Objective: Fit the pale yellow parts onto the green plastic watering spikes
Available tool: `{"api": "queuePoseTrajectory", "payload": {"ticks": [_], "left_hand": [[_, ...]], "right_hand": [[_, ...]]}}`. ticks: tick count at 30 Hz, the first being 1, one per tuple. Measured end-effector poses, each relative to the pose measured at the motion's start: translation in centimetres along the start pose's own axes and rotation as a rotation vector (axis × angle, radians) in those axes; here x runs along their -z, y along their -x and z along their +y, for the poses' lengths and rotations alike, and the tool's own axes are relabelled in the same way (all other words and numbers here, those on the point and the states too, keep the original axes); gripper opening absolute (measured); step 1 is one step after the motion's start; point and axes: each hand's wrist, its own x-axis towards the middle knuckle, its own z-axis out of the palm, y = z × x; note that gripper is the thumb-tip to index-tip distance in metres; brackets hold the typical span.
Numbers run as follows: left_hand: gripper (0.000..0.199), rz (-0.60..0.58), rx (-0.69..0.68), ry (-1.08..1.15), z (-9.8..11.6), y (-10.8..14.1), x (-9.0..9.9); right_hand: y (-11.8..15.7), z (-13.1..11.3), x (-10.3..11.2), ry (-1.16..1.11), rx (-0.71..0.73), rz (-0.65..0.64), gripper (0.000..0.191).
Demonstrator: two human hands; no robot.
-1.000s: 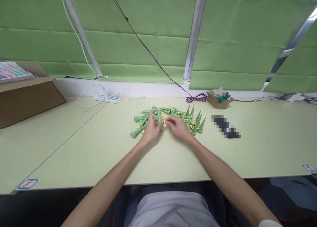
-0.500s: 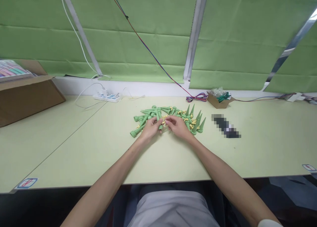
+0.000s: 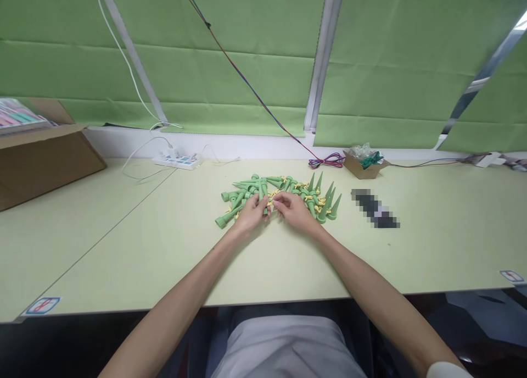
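Observation:
My left hand (image 3: 250, 216) is closed around a green plastic plant-watering spike (image 3: 262, 188), held near the front of a pile. Close beside it, my right hand (image 3: 295, 209) has its thumb and forefinger pinched on a small yellow valve piece (image 3: 270, 204) at the side of that spike. Whether the piece sits in the spike is too small to tell. Around both hands lie several more green spikes (image 3: 328, 202), many with yellow valves (image 3: 319, 201) on the right side. On the left, a loose spike (image 3: 224, 220) lies with its wide end toward me.
A small cardboard box (image 3: 365, 171) with clear plastic and green pieces stands behind on the right, by a coiled cable (image 3: 327, 161). A blurred dark object (image 3: 374, 209) lies right of the pile. A power strip (image 3: 177, 159) and a large carton (image 3: 45, 164) are on the left.
The right fingertips have shifted slightly toward the spike in the left hand. Both hands otherwise keep their place, and the view has tilted a little.

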Motion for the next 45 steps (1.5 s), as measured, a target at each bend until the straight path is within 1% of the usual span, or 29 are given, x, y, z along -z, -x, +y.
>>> {"api": "queuePoseTrajectory", "payload": {"ticks": [13, 21, 25, 29, 31, 35, 37, 42, 45], "left_hand": [[0.032, -0.006, -0.008, -0.046, 0.11, 0.05, -0.07], [0.036, -0.039, -0.044, -0.101, 0.22, 0.0, -0.04], [0.035, -0.044, -0.054, -0.095, 0.18, -0.06, -0.08], [0.034, -0.019, -0.04, -0.061, 0.24, -0.06, -0.16], [0.033, -0.005, -0.03, -0.048, 0.29, -0.05, -0.14], [0.032, 0.022, -0.01, -0.049, 0.28, -0.08, -0.02], [0.032, 0.024, -0.01, -0.051, 0.27, -0.08, 0.01], [0.034, 0.011, -0.002, -0.051, 0.51, 0.15, -0.12], [0.033, -0.008, -0.001, -0.055, 0.68, 0.3, -0.19]], "right_hand": [[0.14, -0.01, 0.07, 0.079, 0.005, -0.003, 0.021], [0.17, -0.14, 0.18, 0.22, 0.004, 0.002, 0.039], [0.12, -0.22, 0.19, 0.245, -0.006, -0.004, 0.041], [0.11, -0.33, 0.27, 0.228, -0.004, 0.007, 0.044], [0.1, -0.4, 0.39, 0.185, -0.006, 0.008, 0.041], [0.03, -0.31, 0.69, 0.081, -0.001, -0.024, 0.024], [0.0, -0.17, 0.75, 0.06, 0.001, -0.038, 0.02], [0.01, -0.07, 0.66, 0.023, -0.023, -0.071, 0.017], [0.07, -0.26, 0.65, 0.07, -0.011, -0.076, 0.02]]}}
